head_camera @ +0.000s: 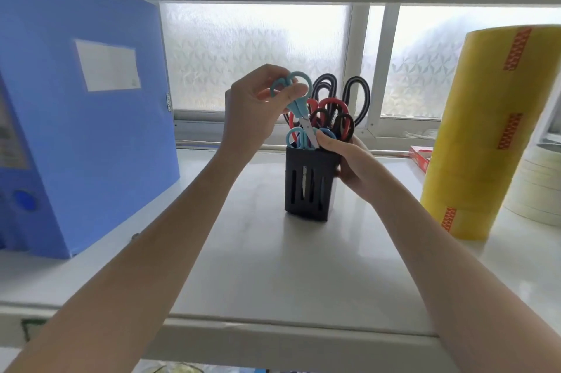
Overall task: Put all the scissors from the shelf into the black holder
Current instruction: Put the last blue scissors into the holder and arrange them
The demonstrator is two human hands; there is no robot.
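A black slotted holder (306,184) stands upright on the white shelf (273,266), near its middle. Several scissors with black, red and blue handles (331,105) stick out of its top. My left hand (255,108) pinches the handles of a light blue pair of scissors (296,99), blades pointing down, the tip at the holder's rim. My right hand (349,160) wraps the holder's right side, thumb by the blade tip.
A large blue file box (91,117) fills the shelf's left side. A tall stack of yellow tape rolls (485,130) and pale tape rolls (537,187) stand at the right. A red box (420,155) lies behind. A frosted window is at the back.
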